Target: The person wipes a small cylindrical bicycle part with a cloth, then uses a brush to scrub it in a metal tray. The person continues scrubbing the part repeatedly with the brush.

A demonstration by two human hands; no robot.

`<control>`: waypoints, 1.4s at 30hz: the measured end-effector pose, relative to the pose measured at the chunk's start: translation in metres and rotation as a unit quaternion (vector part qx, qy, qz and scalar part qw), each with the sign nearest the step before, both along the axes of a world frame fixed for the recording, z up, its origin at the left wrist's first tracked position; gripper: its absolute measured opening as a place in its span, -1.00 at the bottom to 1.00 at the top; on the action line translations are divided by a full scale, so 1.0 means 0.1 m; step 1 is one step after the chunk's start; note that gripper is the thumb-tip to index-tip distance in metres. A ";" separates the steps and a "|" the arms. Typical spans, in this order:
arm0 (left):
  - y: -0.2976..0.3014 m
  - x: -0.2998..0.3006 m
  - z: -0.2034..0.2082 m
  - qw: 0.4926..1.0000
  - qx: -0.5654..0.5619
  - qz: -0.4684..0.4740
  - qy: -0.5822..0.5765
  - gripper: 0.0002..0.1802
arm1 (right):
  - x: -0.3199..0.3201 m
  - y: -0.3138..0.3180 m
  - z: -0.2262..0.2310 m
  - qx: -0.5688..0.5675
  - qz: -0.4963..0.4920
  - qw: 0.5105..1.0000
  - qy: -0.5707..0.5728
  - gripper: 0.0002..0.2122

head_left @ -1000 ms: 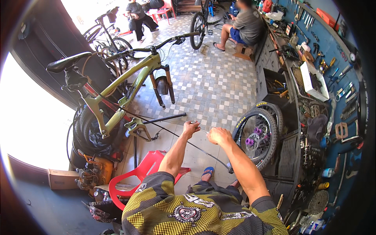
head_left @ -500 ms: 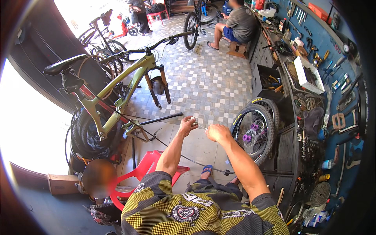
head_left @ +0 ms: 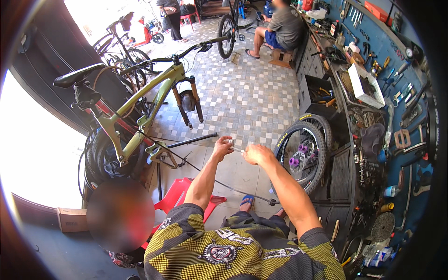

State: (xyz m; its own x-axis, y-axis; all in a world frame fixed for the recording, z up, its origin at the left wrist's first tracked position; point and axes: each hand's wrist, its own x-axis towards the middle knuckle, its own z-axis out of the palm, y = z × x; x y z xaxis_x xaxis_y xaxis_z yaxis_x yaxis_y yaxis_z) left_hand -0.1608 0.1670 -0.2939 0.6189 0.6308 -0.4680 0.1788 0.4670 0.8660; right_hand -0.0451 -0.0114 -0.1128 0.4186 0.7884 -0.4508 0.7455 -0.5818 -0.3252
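Both my arms reach forward over the floor, hands at chest distance and close together. My left hand (head_left: 224,148) has its fingers curled round a small silvery part, mostly hidden by the fingers. Facing it, my right hand (head_left: 258,155) is closed with the knuckles up. From its fingers a thin metal rod (head_left: 238,150) points toward the left hand's part; I cannot tell whether the two touch. To the left a green mountain bike frame (head_left: 154,92) with fork and no wheels is held up on a stand (head_left: 193,141).
Two wheels (head_left: 304,156) with purple hubs lean at the right against a dark cabinet. Behind them run a crowded workbench (head_left: 354,116) and a tool wall (head_left: 396,60). A red plastic chair (head_left: 182,200) stands lower left, beside a blurred person (head_left: 120,214). Another person (head_left: 283,30) sits farther back.
My hands have drawn slightly closer together, the right one shifting a little left. The blurred person at lower left appears larger and nearer. The standing figure at the back has shifted right.
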 end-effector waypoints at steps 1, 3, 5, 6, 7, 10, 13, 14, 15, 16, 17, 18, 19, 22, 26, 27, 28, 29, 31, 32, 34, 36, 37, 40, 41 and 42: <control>-0.01 -0.01 0.00 1.000 0.011 -0.017 0.007 -0.57 | 0.00 0.00 0.04 0.002 -0.007 1.000 0.000 -0.58; -0.03 -0.03 -0.04 0.999 -0.013 -0.028 -0.024 -0.59 | 0.04 0.03 0.06 -0.002 0.000 1.000 0.011 -0.59; 0.03 -0.05 -0.07 0.991 -0.083 -0.016 -0.099 -0.60 | 0.08 0.04 0.08 0.000 0.002 1.000 0.015 -0.60; 0.01 -0.02 -0.06 0.989 -0.109 -0.001 -0.105 -0.59 | 0.09 0.02 0.09 -0.001 -0.001 1.000 0.014 -0.60; 0.04 -0.04 -0.06 0.984 -0.126 -0.003 -0.127 -0.63 | 0.06 0.02 0.16 0.000 -0.001 1.000 0.014 -0.61; 0.05 -0.06 -0.05 0.986 -0.114 0.003 -0.126 -0.74 | 0.05 0.00 0.26 -0.004 -0.011 1.000 0.018 -0.62; 0.04 -0.03 -0.02 0.986 -0.114 0.021 -0.117 -0.64 | 0.05 -0.04 0.23 0.010 -0.007 1.000 0.000 -0.63; 0.04 -0.02 0.00 0.985 -0.120 0.035 -0.123 -0.65 | 0.04 -0.04 0.21 0.020 -0.006 1.000 -0.012 -0.63; 0.02 -0.02 0.01 0.983 -0.129 0.044 -0.123 -0.67 | 0.05 -0.06 0.20 0.023 -0.007 1.000 -0.015 -0.63; 0.01 -0.02 0.02 0.981 -0.138 0.054 -0.124 -0.68 | 0.05 -0.07 0.18 0.026 -0.009 0.999 -0.019 -0.63; -0.01 -0.01 0.03 0.979 -0.147 0.063 -0.124 -0.69 | 0.05 -0.08 0.16 0.029 -0.010 0.999 -0.022 -0.63; -0.02 0.00 0.05 0.978 -0.160 0.069 -0.110 -0.71 | 0.07 -0.08 0.15 0.023 -0.013 1.000 -0.011 -0.64; -0.02 0.03 0.06 0.977 -0.174 0.075 -0.096 -0.73 | 0.09 -0.07 0.13 0.016 -0.017 1.000 0.001 -0.64; 0.04 -0.01 -0.02 0.980 -0.163 0.081 -0.077 -0.77 | 0.09 -0.02 0.16 0.005 -0.013 1.000 0.027 -0.65; 0.11 -0.08 -0.17 0.978 -0.153 0.075 -0.117 -0.79 | 0.07 -0.01 0.17 0.018 -0.017 1.000 0.000 -0.65; 0.11 -0.07 -0.17 0.977 -0.153 0.072 -0.132 -0.79 | 0.08 -0.02 0.17 0.014 -0.019 1.000 0.000 -0.65; 0.10 -0.07 -0.18 0.976 -0.154 0.076 -0.130 -0.78 | 0.09 -0.02 0.17 0.011 -0.021 1.000 0.000 -0.65; 0.10 -0.06 -0.18 0.974 -0.167 0.083 -0.128 -0.77 | 0.09 -0.03 0.16 0.007 -0.022 1.000 0.000 -0.66; 0.08 -0.03 -0.17 0.969 -0.192 0.095 -0.126 -0.75 | 0.09 -0.05 0.14 0.014 -0.025 1.000 -0.004 -0.67; 0.08 -0.01 -0.17 0.966 -0.203 0.097 -0.128 -0.74 | 0.09 -0.06 0.12 0.018 -0.027 0.999 -0.006 -0.68; 0.11 -0.01 -0.23 0.960 -0.221 0.104 -0.134 -0.70 | 0.05 -0.04 0.05 0.016 -0.012 1.000 -0.015 -0.71; 0.18 -0.03 -0.30 0.955 -0.238 0.120 -0.134 -0.67 | 0.02 -0.01 0.03 0.017 0.001 1.000 -0.024 -0.75; 0.21 -0.05 -0.34 0.951 -0.246 0.128 -0.134 -0.66 | 0.00 0.02 0.05 0.020 0.007 0.999 -0.028 -0.76; 0.20 -0.04 -0.40 0.953 -0.241 0.123 -0.139 -0.64 | -0.04 0.00 0.04 0.023 0.010 0.999 -0.041 -0.79; 0.19 -0.02 -0.41 0.950 -0.248 0.130 -0.135 -0.64 | -0.05 -0.01 0.03 0.024 0.008 0.999 -0.046 -0.79; 0.14 0.02 -0.41 0.948 -0.258 0.133 -0.129 -0.64 | -0.03 -0.04 0.02 0.032 0.003 0.998 -0.045 -0.79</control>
State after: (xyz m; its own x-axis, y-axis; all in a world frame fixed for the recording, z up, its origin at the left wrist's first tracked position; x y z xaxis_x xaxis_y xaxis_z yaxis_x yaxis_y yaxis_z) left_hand -0.1586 0.1815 -0.3348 0.6051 0.5098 -0.6115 -0.1915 0.8387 0.5097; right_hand -0.0477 -0.0157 -0.1107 0.4506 0.8171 -0.3596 0.7770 -0.5573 -0.2927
